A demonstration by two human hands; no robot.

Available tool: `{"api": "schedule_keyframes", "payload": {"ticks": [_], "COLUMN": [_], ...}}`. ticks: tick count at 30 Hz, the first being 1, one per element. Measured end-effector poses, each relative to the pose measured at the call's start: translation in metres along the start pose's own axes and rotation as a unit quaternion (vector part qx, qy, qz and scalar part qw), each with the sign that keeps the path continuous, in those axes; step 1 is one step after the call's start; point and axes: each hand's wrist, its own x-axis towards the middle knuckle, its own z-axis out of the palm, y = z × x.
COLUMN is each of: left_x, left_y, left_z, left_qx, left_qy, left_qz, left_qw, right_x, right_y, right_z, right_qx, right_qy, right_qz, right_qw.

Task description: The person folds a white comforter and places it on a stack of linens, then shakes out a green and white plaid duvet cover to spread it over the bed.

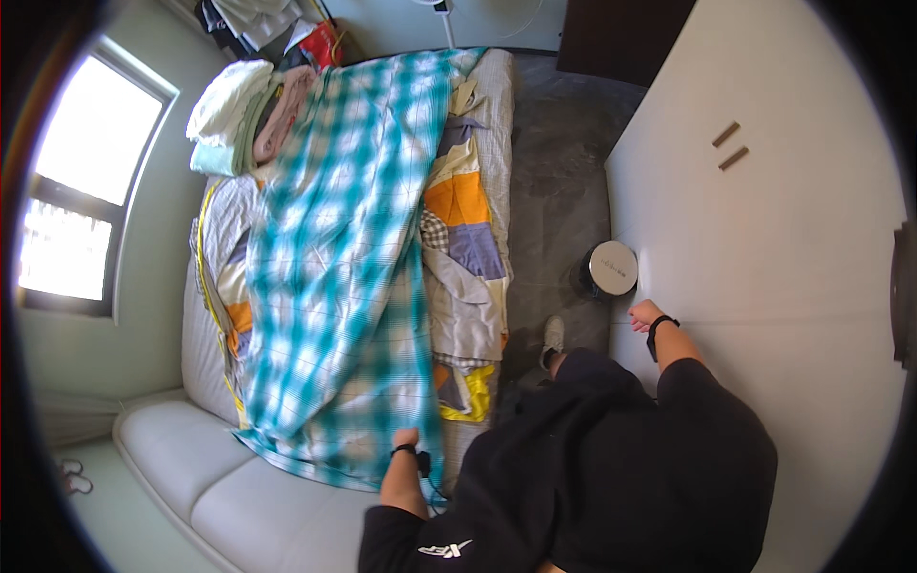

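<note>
My left hand (406,437) is over the near edge of a teal-and-white plaid sheet (334,277), its fingers curled in; no cloth shows bunched in it. The sheet lies rumpled along the bed, covering part of a patchwork of grey, orange and cream cloth (457,196). Out to the right, my right hand (646,315) is loosely closed beside the white wardrobe (764,239), with nothing seen in it. Just beyond that hand stands a round dark bin with a white lid (612,268). Each wrist wears a black band.
Folded bedding (234,115) is stacked at the bed's far left corner. A padded grey headboard (277,506) borders the near left side. A yellow cloth (468,393) lies on the bed's right edge. Dark grey floor (559,162) runs between bed and wardrobe. A window (86,181) is on the left.
</note>
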Motion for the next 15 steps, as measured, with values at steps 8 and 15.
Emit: {"api": "schedule_keyframes", "payload": {"ticks": [8,15], "left_x": [0.025,0.106], "left_y": [0.154,0.333], "left_z": [-0.05,-0.249], "left_qx": [-0.22,-0.387], "left_qy": [0.03,0.157], "left_qz": [0.011,0.177], "left_qw": [0.975,0.891], "right_x": [0.079,0.084], "right_y": [-0.079,-0.214], "right_z": [-0.017,0.009], "right_qx": [0.107,0.069], "right_qy": [-0.046,-0.094], "right_qz": [-0.069,-0.125], "right_qw": [0.991,0.985]}}
